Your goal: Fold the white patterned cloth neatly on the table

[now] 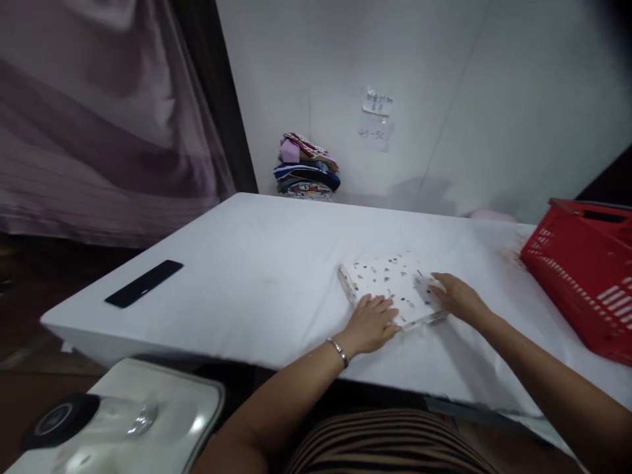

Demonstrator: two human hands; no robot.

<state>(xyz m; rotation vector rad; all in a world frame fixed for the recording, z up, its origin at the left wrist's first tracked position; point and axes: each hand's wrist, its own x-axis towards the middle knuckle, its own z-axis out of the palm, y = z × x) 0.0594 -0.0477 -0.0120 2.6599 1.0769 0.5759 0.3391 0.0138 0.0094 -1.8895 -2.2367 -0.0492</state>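
A folded white cloth (390, 283) with small dark and grey prints lies on the white-covered table (237, 263). My left hand (372, 322) rests on its near left edge, palm down with the fingers stretched out. At the cloth's right end, my right hand (457, 299) has its fingers bent around the edge, pinching the fabric. Part of the cloth's right side is covered by that hand. A silver bracelet (338, 352) is on my left wrist.
A red plastic basket (587, 276) stands at the table's right. Folded fabrics (309, 171) are stacked by the wall behind. A flat black object (144, 284) lies at the left. Below left is a white surface (187, 388) with a black-lidded clear container (64, 421).
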